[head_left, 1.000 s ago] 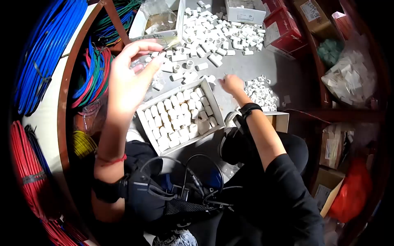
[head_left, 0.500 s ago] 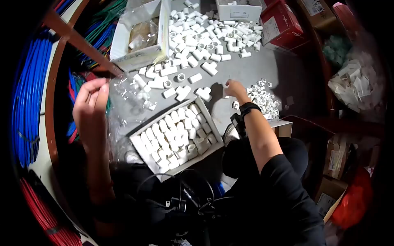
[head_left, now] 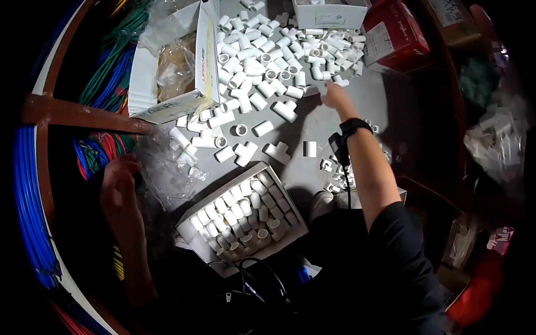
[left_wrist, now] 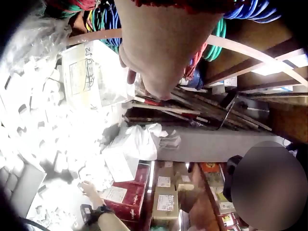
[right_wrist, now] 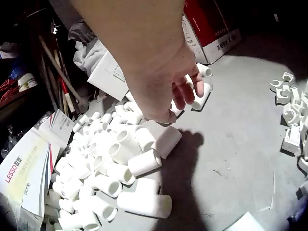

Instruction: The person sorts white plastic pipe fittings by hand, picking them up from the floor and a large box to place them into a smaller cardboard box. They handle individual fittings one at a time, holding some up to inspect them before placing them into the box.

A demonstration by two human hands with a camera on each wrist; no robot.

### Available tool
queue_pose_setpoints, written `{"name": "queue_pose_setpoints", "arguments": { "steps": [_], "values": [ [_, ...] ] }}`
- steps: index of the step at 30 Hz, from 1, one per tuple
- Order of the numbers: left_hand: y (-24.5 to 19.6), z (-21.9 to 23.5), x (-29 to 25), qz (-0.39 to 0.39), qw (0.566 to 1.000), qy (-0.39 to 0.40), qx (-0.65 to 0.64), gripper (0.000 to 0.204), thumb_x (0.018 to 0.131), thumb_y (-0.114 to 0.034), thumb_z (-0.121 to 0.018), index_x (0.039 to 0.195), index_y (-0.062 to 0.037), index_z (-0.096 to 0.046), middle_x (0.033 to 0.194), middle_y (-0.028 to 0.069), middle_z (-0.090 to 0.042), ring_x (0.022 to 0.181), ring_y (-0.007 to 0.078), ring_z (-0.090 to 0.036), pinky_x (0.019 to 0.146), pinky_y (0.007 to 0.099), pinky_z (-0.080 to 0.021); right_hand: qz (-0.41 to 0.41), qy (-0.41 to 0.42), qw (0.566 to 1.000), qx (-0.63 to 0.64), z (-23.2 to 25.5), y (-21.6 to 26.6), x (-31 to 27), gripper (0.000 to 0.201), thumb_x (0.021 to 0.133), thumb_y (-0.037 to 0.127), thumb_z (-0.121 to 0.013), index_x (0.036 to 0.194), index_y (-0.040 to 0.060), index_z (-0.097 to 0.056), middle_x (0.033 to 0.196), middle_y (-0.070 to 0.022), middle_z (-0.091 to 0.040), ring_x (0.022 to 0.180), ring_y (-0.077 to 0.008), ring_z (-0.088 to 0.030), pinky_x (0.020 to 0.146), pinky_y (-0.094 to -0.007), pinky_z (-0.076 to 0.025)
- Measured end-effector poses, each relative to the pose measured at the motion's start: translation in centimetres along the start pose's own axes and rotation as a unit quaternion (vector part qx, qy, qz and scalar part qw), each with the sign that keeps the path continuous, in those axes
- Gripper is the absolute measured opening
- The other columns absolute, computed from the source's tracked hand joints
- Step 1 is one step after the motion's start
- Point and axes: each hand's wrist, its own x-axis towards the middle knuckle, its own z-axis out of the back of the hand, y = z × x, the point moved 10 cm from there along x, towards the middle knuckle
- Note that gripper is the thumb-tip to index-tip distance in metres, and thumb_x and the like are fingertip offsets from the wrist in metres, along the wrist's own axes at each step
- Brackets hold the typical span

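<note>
White pipe fittings (head_left: 285, 110) lie heaped on the grey floor. At the heap's right edge is the right hand (head_left: 337, 99); in the right wrist view this hand (right_wrist: 166, 82) has bent fingers at a white tee fitting (right_wrist: 201, 97), and whether it grips it cannot be told. A low white box (head_left: 304, 230) holds rows of upright fittings in front of the person. The left hand (head_left: 119, 181) is raised at the left, beside a clear plastic bag (head_left: 167, 173), fingers loosely bent, with nothing visible in it.
A taller white box (head_left: 209, 61) with plastic inside stands at the upper left, a red box (head_left: 393, 39) at the upper right. Small white clips (head_left: 335, 181) lie near the right forearm. Coiled cables (head_left: 30, 195) and a brown metal frame (head_left: 84, 114) line the left side.
The right hand has moved forward, from beside the clips to the heap's right edge. The left hand has dropped from above the tall white box to the left side. The head view has shifted.
</note>
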Motion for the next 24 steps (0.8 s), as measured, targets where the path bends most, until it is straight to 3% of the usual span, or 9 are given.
{"name": "queue_pose_setpoints", "arguments": {
  "steps": [2,3,9,14,16,20,22,23,24],
  "values": [
    [-0.5,0.0,0.1,0.02,0.997,-0.053,-0.043,0.033,0.084,-0.033,-0.04,0.089,-0.0021,-0.052,0.094,0.0051,-0.052,0.084,0.0128,-0.049,0.075,0.0249,-0.034,-0.011,0.007,1.0,0.009,2.4,1.1,0.5,0.046,0.062,0.015,-0.056,0.106,0.0079,-0.045,0.098,-0.0173,-0.053,0.093,-0.0318,-0.05,0.076,-0.037,-0.041],
    [-0.2,-0.1,0.1,0.044,0.997,-0.064,-0.011,0.041,0.083,-0.041,-0.037,0.09,-0.0033,-0.052,0.096,0.0044,-0.051,0.085,0.0127,-0.05,0.075,0.0256,-0.034,0.002,0.0,1.0,-0.007,1.9,0.7,1.9,0.046,0.062,0.016,-0.056,0.106,0.0096,-0.045,0.098,-0.0164,-0.053,0.092,-0.0312,-0.05,0.075,-0.0377,-0.041],
    [0.3,-1.1,1.3,0.032,0.999,-0.041,-0.003,0.04,0.085,-0.039,-0.034,0.087,-0.0033,-0.053,0.096,0.0054,-0.051,0.085,0.0137,-0.049,0.073,0.0252,-0.034,0.016,0.001,0.995,-0.101,1.7,0.7,5.4,0.031,0.064,0.014,-0.055,0.095,0.0113,-0.049,0.089,-0.0124,-0.056,0.085,-0.0292,-0.053,0.068,-0.0388,-0.043],
    [-0.5,-2.0,2.0,-0.029,1.0,-0.006,0.005,0.039,0.087,-0.034,-0.032,0.081,-0.0024,-0.053,0.094,0.0063,-0.051,0.082,0.0132,-0.047,0.07,0.0241,-0.033,0.023,-0.083,0.988,-0.131,1.9,0.7,5.6,0.017,0.075,0.013,-0.042,0.09,0.0113,-0.05,0.088,-0.0131,-0.055,0.08,-0.0301,-0.055,0.065,-0.0393,-0.044],
    [-0.7,-2.2,2.1,-0.027,0.999,-0.01,-0.022,0.039,0.087,-0.034,-0.031,0.08,-0.0022,-0.053,0.093,0.0064,-0.051,0.08,0.0129,-0.046,0.069,0.0237,-0.033,0.037,-0.125,0.985,-0.113,1.8,0.8,5.7,0.019,0.074,0.014,-0.044,0.091,0.0111,-0.052,0.089,-0.0128,-0.055,0.081,-0.03,-0.054,0.066,-0.0391,-0.044],
    [-1.0,-1.5,2.0,-0.044,0.999,-0.012,-0.019,0.042,0.087,-0.036,-0.028,0.081,-0.0022,-0.052,0.094,0.0073,-0.05,0.082,0.0139,-0.046,0.071,0.024,-0.033,0.005,-0.092,0.994,-0.062,1.4,0.1,4.7,0.03,0.067,0.021,-0.053,0.094,0.0086,-0.053,0.091,-0.0114,-0.056,0.084,-0.0297,-0.053,0.068,-0.0377,-0.044],
    [-1.2,-1.7,1.1,0.005,1.0,-0.011,-0.007,0.051,0.087,-0.041,-0.019,0.08,-0.0024,-0.051,0.095,0.0077,-0.049,0.083,0.0148,-0.047,0.073,0.0256,-0.033,0.001,-0.071,0.997,-0.036,1.1,-1.2,3.3,0.034,0.063,0.027,-0.056,0.092,0.0078,-0.055,0.092,-0.0115,-0.056,0.083,-0.0297,-0.054,0.069,-0.0368,-0.044],
    [-1.4,-1.8,0.5,0.015,1.0,0.0,-0.022,0.053,0.087,-0.042,-0.017,0.08,-0.0025,-0.051,0.095,0.0077,-0.049,0.084,0.015,-0.047,0.074,0.026,-0.033,-0.021,-0.046,0.998,-0.048,1.8,-1.1,2.3,0.042,0.06,0.037,-0.062,0.086,0.0046,-0.057,0.092,-0.0105,-0.057,0.083,-0.0252,-0.056,0.069,-0.0341,-0.045],
    [-1.7,-1.9,-0.2,0.018,0.999,0.009,-0.037,0.056,0.087,-0.044,-0.015,0.079,-0.0025,-0.051,0.095,0.0077,-0.049,0.084,0.0151,-0.047,0.074,0.0265,-0.033,-0.049,-0.021,0.998,-0.02,2.1,-1.8,1.4,0.043,0.06,0.037,-0.062,0.087,0.0037,-0.057,0.09,-0.0111,-0.057,0.083,-0.0244,-0.056,0.069,-0.0332,-0.045]
  ]
}}
